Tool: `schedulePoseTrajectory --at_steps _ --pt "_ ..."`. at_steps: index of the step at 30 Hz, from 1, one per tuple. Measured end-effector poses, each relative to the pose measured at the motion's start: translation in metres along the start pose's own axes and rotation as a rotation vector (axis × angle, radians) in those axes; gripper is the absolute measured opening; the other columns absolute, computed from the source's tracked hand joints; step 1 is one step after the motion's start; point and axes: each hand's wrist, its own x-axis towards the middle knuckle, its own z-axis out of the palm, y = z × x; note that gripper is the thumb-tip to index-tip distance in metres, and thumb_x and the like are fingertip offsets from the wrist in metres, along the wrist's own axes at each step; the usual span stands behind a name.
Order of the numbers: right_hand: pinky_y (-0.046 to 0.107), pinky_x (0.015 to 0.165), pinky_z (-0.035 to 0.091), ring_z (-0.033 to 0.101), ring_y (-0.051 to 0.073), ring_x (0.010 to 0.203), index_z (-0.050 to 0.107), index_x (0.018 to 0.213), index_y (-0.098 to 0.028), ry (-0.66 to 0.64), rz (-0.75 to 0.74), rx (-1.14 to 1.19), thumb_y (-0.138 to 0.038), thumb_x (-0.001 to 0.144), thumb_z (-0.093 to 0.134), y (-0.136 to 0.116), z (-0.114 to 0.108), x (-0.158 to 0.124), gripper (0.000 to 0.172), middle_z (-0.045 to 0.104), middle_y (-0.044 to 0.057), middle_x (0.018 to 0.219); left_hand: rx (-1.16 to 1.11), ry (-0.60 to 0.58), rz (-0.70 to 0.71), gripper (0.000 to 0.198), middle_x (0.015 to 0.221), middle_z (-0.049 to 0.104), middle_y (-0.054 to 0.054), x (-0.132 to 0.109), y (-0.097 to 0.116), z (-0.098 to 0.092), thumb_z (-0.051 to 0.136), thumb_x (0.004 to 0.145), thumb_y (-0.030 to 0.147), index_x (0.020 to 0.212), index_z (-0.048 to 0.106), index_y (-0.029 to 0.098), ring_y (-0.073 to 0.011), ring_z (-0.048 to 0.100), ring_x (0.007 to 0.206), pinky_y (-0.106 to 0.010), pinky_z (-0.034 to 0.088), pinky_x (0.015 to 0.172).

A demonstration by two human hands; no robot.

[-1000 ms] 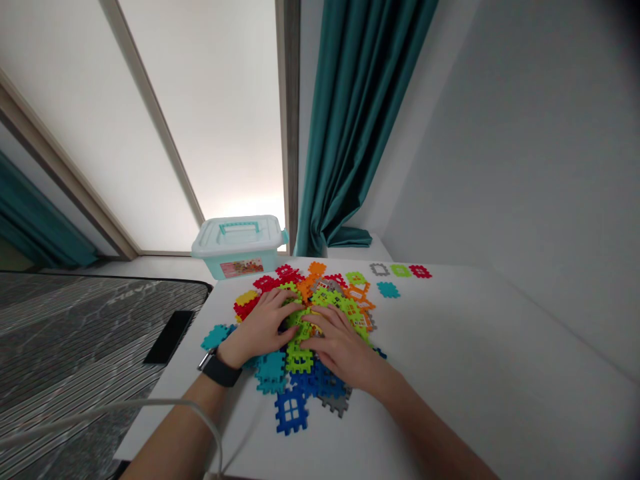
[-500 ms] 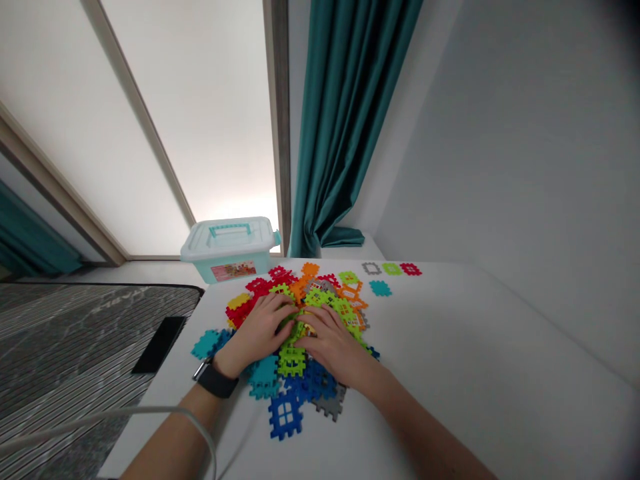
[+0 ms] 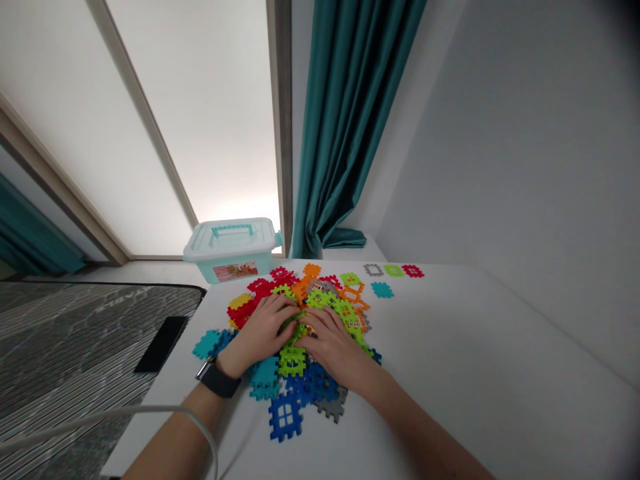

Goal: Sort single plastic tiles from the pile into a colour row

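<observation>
Interlocking plastic tiles (image 3: 291, 361) lie heaped on the desk (image 3: 450, 373) beneath the left hand (image 3: 264, 328) and right hand (image 3: 336, 341), fingers (image 3: 281, 303) loosely curved (any pinch I cannot tell); uneven overlap could make pressed pieces slide.

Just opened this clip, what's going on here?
A person's left hand and right hand are close together on a heap of toothed plastic tiles on a white table; whether either grips a piece is unclear. A teal tile and a row of three tiles lie apart to the right. A lidded box stands beyond the heap.
</observation>
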Motion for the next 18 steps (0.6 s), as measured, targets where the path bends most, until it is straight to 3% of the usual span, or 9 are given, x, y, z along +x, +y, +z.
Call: schedulePoseTrajectory --at_steps 8,14,18 --pt "0.049 0.109 0.047 0.059 0.024 0.118 0.067 0.104 -0.022 0.177 -0.023 0.058 -0.013 0.095 0.063 0.005 0.001 0.004 0.014 0.07 0.007 0.111 -0.006 0.02 0.008 0.021 0.112 0.068 -0.008 0.001 0.002 -0.002 0.053 0.094 0.018 0.109 0.068 0.021 -0.0254 0.06 0.106 -0.043 0.048 0.095" --pt "0.045 0.094 0.051 0.063 0.023 0.093 0.064 0.096 -0.022 0.365 0.154 0.148 -0.02 0.102 0.051 0.011 0.002 0.004 0.014 0.069 0.006 0.094 0.006 0.096 -0.015 0.02 0.103 0.072 -0.008 0.001 0.002 0.002 0.051 0.096 0.015 0.103 0.068 0.021 -0.0244 0.063 0.097 -0.04 0.049 0.086" --pt "0.039 0.083 0.051 0.063 0.022 0.088 0.064 0.095 -0.022 0.464 0.277 0.2 -0.026 0.103 0.048 0.015 0.003 0.003 0.018 0.068 0.005 0.089 -0.037 0.19 -0.04 0.023 0.099 0.073 -0.008 0.001 0.005 0.004 0.047 0.097 0.014 0.106 0.067 0.02 -0.0238 0.064 0.093 -0.04 0.049 0.083"
